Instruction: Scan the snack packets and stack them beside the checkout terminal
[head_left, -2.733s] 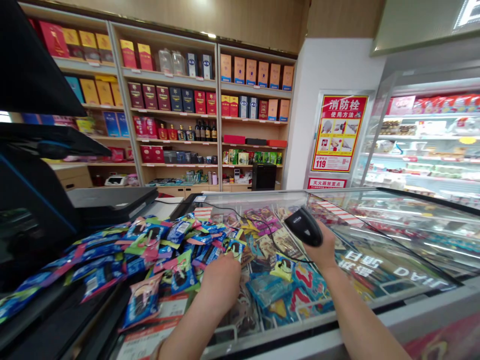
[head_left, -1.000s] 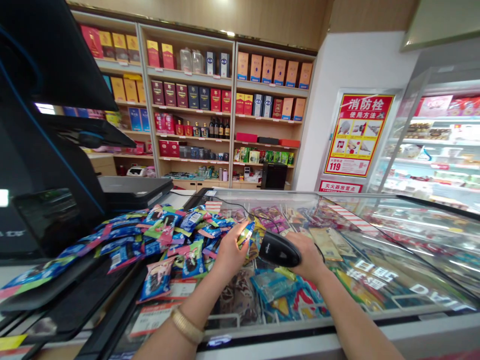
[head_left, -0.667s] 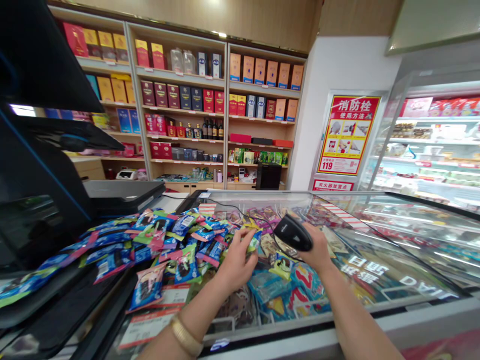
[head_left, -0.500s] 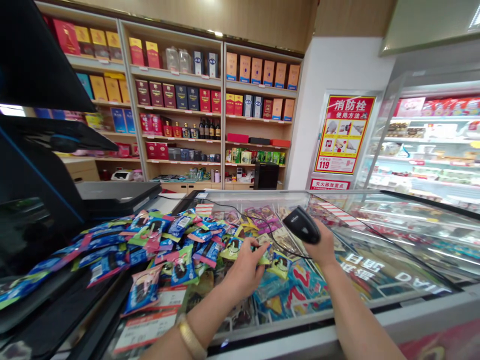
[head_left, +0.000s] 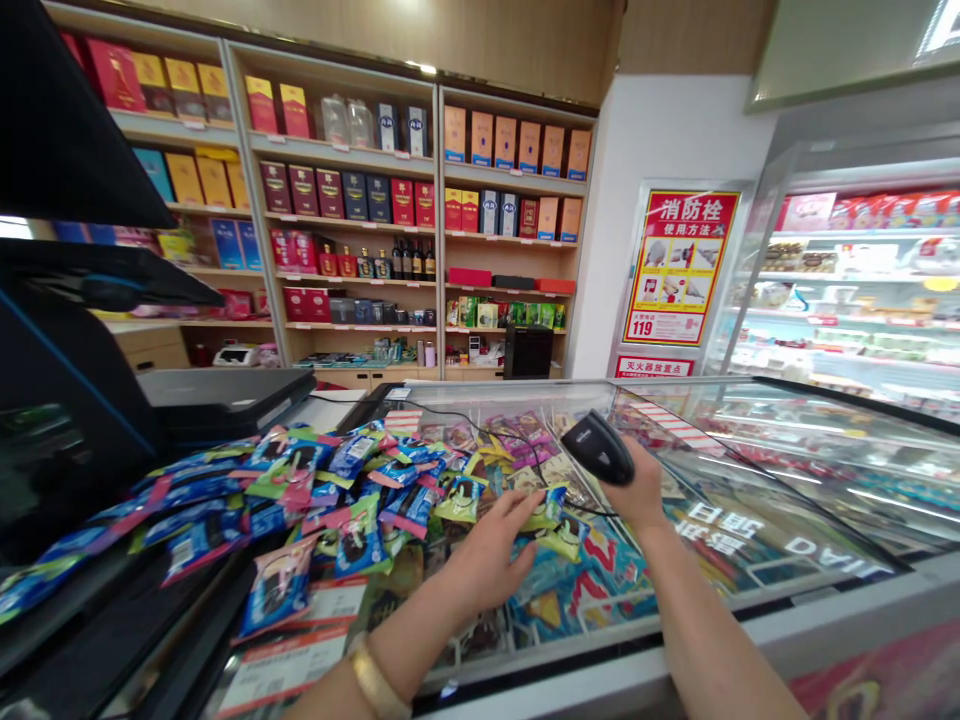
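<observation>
My right hand [head_left: 636, 490] is wrapped round the handle of a black barcode scanner [head_left: 598, 448], whose head points to the left above the freezer's glass lid. My left hand [head_left: 491, 550] is stretched out flat over the glass, thumb apart from the fingers. Its fingertips lie at the edge of a small green and blue snack packet [head_left: 546, 508]; whether they press on it I cannot tell. Just beyond my hand is another green packet [head_left: 566, 537]. To the left lies a big heap of blue, green and pink snack packets [head_left: 360, 460], with one pink and blue packet [head_left: 279, 588] at its front.
The glass-topped freezer [head_left: 750, 625] holds packaged goods. At the left stand a dark checkout screen [head_left: 75, 120] and a flat black device [head_left: 225, 390]. The scanner's cable [head_left: 480, 425] runs over the glass. Shelves of boxes [head_left: 341, 195] line the back wall.
My left hand's fingers have straightened from a bent, nearly pinched pose and now lie flatter by the packet. My right hand still holds the scanner. The view has shifted slightly.
</observation>
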